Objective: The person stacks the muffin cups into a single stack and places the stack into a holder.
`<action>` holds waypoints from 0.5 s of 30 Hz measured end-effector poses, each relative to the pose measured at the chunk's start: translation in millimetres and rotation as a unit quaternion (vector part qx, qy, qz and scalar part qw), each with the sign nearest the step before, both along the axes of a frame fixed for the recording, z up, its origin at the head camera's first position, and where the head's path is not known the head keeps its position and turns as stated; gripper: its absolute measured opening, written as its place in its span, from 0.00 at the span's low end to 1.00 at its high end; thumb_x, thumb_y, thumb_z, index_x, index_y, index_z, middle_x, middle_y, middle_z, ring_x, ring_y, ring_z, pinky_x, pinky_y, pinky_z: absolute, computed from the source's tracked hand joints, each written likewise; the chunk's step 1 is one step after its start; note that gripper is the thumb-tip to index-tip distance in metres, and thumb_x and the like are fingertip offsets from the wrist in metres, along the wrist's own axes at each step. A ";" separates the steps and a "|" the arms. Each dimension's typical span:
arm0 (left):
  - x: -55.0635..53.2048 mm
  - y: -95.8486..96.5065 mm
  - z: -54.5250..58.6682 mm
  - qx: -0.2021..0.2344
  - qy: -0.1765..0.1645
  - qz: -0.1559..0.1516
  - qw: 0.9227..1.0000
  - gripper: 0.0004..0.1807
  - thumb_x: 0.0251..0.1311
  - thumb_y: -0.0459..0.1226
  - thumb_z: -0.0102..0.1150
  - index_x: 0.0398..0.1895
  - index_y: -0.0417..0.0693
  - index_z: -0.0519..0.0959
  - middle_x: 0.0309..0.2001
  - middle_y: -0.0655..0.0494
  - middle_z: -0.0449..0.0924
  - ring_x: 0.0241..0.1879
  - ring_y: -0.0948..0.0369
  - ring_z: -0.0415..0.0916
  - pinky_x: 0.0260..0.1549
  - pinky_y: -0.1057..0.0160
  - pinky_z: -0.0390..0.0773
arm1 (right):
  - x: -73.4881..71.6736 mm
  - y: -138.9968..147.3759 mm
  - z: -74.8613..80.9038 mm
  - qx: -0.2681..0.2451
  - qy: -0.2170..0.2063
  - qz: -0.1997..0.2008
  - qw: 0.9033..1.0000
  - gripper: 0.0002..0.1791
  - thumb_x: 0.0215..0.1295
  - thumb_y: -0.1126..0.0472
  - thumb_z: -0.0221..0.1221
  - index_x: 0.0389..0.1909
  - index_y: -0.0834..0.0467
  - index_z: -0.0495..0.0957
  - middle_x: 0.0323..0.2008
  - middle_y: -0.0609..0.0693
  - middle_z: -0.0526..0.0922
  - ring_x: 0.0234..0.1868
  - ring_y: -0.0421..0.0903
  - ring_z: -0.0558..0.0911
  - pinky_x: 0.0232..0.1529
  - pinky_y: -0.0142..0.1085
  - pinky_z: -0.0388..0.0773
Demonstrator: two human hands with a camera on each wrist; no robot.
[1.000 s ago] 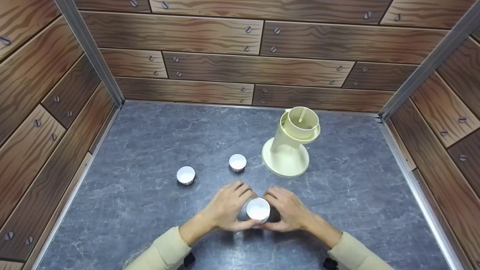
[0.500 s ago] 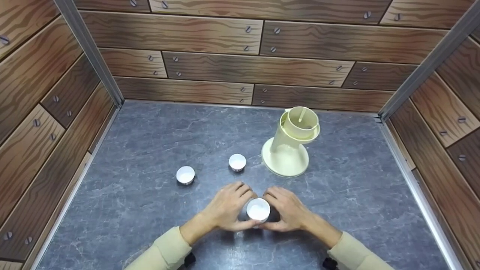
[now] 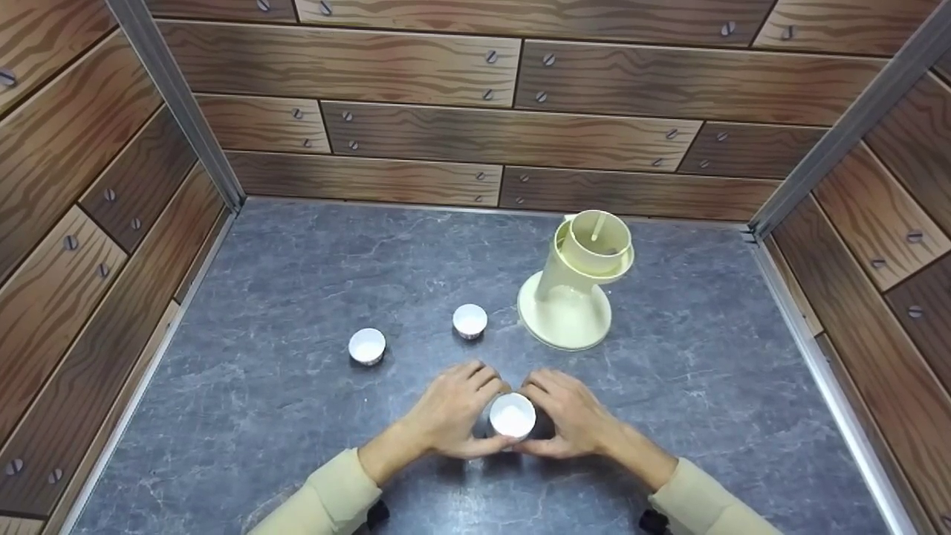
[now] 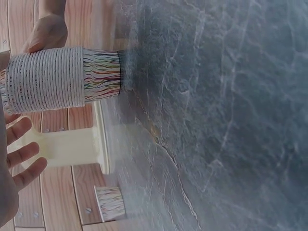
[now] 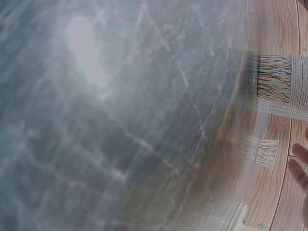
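Observation:
A tall stack of paper cups (image 3: 513,416), printed with wavy coloured lines, stands upright on the table near the front. My left hand (image 3: 457,412) and right hand (image 3: 570,416) hold it between them from either side, thumbs in front. In the left wrist view, the nested rims of the stack (image 4: 48,79) show above the bottom cup, whose base is at the table. Part of my left hand (image 4: 21,159) shows there, its fingers spread alongside the stack. From the right wrist, only the lower stack (image 5: 276,79) and some fingers of my right hand (image 5: 301,163) are visible.
Two single paper cups, a left one (image 3: 367,347) and a middle one (image 3: 469,322), stand mouth up beyond my hands. A cream stand (image 3: 568,319) with a round base and open tube top is behind to the right. Wood-patterned walls (image 3: 416,126) enclose the grey table.

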State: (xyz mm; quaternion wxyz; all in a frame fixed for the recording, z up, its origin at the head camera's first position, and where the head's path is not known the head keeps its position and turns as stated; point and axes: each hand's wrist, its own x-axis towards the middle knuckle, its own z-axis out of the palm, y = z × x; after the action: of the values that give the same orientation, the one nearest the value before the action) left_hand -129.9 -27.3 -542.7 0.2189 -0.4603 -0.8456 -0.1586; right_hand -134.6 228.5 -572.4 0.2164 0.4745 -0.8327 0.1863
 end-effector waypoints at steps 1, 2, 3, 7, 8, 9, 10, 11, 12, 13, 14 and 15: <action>-0.3 0.0 0.4 -0.001 -0.001 0.000 1.000 0.32 0.56 0.70 0.62 0.48 0.57 0.79 0.44 0.61 0.82 0.44 0.62 0.77 0.44 0.64 0.81 | -0.5 0.2 0.2 0.000 0.002 -0.001 1.000 0.33 0.53 0.29 0.71 0.43 0.53 0.81 0.39 0.44 0.80 0.39 0.39 0.77 0.40 0.33 0.77; -0.7 0.0 0.8 -0.002 -0.001 0.000 1.000 0.31 0.57 0.70 0.63 0.48 0.57 0.79 0.44 0.61 0.82 0.44 0.62 0.77 0.44 0.64 0.81 | -0.7 0.2 0.3 -0.001 0.002 -0.001 1.000 0.33 0.53 0.29 0.71 0.43 0.53 0.81 0.39 0.44 0.80 0.39 0.39 0.78 0.40 0.33 0.78; -1.0 0.0 0.8 -0.002 -0.001 0.000 1.000 0.31 0.57 0.70 0.63 0.48 0.57 0.79 0.44 0.61 0.82 0.45 0.62 0.77 0.44 0.64 0.81 | -1.1 0.1 0.6 -0.001 0.002 -0.001 1.000 0.33 0.53 0.29 0.71 0.44 0.53 0.81 0.40 0.44 0.80 0.39 0.39 0.78 0.41 0.33 0.78; -1.2 -0.3 -0.4 0.004 0.000 -0.005 1.000 0.31 0.57 0.69 0.63 0.48 0.57 0.79 0.44 0.62 0.82 0.44 0.62 0.77 0.43 0.64 0.81 | -1.0 -0.1 1.0 -0.002 0.000 -0.003 1.000 0.33 0.54 0.29 0.71 0.43 0.53 0.81 0.40 0.44 0.80 0.39 0.39 0.78 0.41 0.33 0.78; -1.2 -0.2 -0.8 0.007 0.001 -0.007 1.000 0.30 0.57 0.68 0.63 0.48 0.57 0.79 0.44 0.62 0.82 0.44 0.62 0.77 0.43 0.64 0.81 | -0.8 -0.3 1.1 -0.003 0.000 -0.003 1.000 0.33 0.54 0.29 0.71 0.43 0.53 0.81 0.40 0.43 0.80 0.39 0.39 0.78 0.41 0.34 0.78; -1.1 -0.3 -1.4 0.009 0.000 -0.008 1.000 0.30 0.57 0.68 0.63 0.49 0.57 0.79 0.44 0.62 0.82 0.43 0.63 0.77 0.42 0.64 0.80 | -0.6 -0.4 1.2 -0.004 0.000 -0.003 1.000 0.33 0.54 0.29 0.71 0.43 0.53 0.81 0.40 0.43 0.80 0.39 0.39 0.78 0.41 0.34 0.77; -1.0 -0.4 -1.8 0.009 -0.002 -0.008 1.000 0.30 0.57 0.68 0.63 0.49 0.57 0.79 0.44 0.62 0.82 0.43 0.62 0.77 0.42 0.64 0.80 | -0.3 -0.6 1.3 -0.006 0.000 -0.002 1.000 0.33 0.53 0.29 0.71 0.43 0.53 0.81 0.39 0.43 0.80 0.39 0.39 0.78 0.41 0.34 0.77; -0.7 -0.4 -2.1 0.008 -0.003 -0.007 1.000 0.30 0.57 0.68 0.63 0.49 0.57 0.79 0.44 0.62 0.82 0.43 0.63 0.77 0.42 0.65 0.80 | -0.2 -0.8 1.2 -0.008 0.002 0.000 1.000 0.32 0.53 0.29 0.71 0.43 0.53 0.81 0.39 0.43 0.80 0.39 0.39 0.78 0.41 0.34 0.77; -0.7 -0.3 -2.4 0.007 -0.003 -0.007 1.000 0.30 0.57 0.68 0.63 0.49 0.57 0.79 0.44 0.62 0.82 0.44 0.62 0.77 0.42 0.65 0.80 | -0.2 -1.0 1.2 -0.008 0.002 0.000 1.000 0.32 0.53 0.29 0.72 0.43 0.52 0.81 0.39 0.43 0.80 0.39 0.39 0.78 0.41 0.34 0.77; -0.5 -0.3 -2.5 0.005 -0.005 -0.007 1.000 0.30 0.58 0.68 0.62 0.49 0.57 0.79 0.44 0.62 0.82 0.44 0.62 0.77 0.43 0.64 0.80 | -0.2 -1.1 1.2 -0.008 0.002 0.001 1.000 0.32 0.53 0.30 0.72 0.43 0.52 0.81 0.39 0.43 0.80 0.39 0.39 0.78 0.41 0.33 0.77; -0.2 -0.5 -2.1 0.002 -0.008 -0.005 1.000 0.31 0.58 0.69 0.62 0.49 0.57 0.79 0.44 0.62 0.82 0.44 0.62 0.77 0.43 0.64 0.80 | -0.2 -1.1 1.2 -0.008 0.003 0.001 1.000 0.32 0.53 0.30 0.72 0.43 0.52 0.80 0.39 0.43 0.80 0.39 0.39 0.78 0.40 0.33 0.77; -0.1 -0.6 -1.9 -0.002 -0.011 -0.004 1.000 0.31 0.58 0.69 0.62 0.49 0.57 0.79 0.45 0.62 0.82 0.44 0.62 0.77 0.43 0.64 0.80 | -0.4 -1.0 1.2 -0.006 0.002 0.001 1.000 0.32 0.53 0.30 0.72 0.43 0.52 0.80 0.39 0.43 0.80 0.39 0.39 0.78 0.40 0.33 0.77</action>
State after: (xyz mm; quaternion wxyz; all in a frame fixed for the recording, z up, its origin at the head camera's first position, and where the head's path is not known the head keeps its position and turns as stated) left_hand -130.0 -27.9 -544.6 0.2085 -0.4622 -0.8463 -0.1631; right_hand -135.0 227.5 -571.2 0.2212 0.4745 -0.8304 0.1906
